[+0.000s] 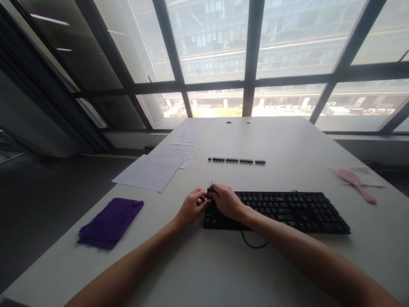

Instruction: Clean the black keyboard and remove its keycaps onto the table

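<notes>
A black keyboard (281, 211) lies on the white table, its upper left corner between my two hands. My right hand (225, 200) reaches over that corner with the fingers closed. Two thin wire ends of what looks like a wire keycap puller (209, 184) stick up beside its fingertips; the rest is hidden. My left hand (191, 207) is at the keyboard's left edge, thumb and forefinger bent together close to the right fingertips. What the left fingers pinch, if anything, is hidden. Beyond the keyboard, small black keycaps (232, 160) stand in a row of separate groups.
A folded purple cloth (110, 224) lies at the left of the table, with sheets of paper (148, 172) behind it. On the right, a pink hairbrush (354, 183) rests partly on a clear bag (370, 177). The keyboard's cable (252, 245) loops out in front. Windows stand behind the table.
</notes>
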The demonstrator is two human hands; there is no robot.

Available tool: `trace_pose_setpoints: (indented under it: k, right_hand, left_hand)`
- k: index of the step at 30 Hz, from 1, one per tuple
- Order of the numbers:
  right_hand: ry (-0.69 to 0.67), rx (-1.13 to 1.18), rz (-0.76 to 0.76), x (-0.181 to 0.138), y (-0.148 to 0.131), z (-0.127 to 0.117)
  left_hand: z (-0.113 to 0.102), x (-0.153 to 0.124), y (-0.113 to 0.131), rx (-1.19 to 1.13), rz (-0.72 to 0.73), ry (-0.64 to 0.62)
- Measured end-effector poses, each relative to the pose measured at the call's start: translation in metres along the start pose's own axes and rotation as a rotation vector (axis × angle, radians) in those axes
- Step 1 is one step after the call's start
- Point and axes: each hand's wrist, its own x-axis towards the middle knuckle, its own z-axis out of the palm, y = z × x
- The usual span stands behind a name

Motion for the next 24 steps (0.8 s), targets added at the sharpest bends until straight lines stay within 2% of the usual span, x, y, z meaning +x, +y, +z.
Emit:
trace_pose_setpoints:
  k: [7, 13, 21, 24]
  right_hand:
    - [0.057, 0.198, 0.111, 0.003, 0.004, -0.003]
    - [0.101, 0.304, 0.165, 0.006, 0.010, -0.001]
    - [0.121, 0.271, 0.147, 0.005, 0.005, -0.002]
    - [0.141, 0.214, 0.153, 0.004, 0.000, -0.004]
  left_hand:
    - [0.000, 0.004, -0.002, -0.082, -0.042, -0.001]
    - [0.005, 0.004, -0.006, -0.067, 0.004, 0.056]
    - [0.007, 0.005, -0.012, -0.065, 0.125, 0.126]
    - [0.008, 0.004, -0.013, -0.045, 0.160, 0.189]
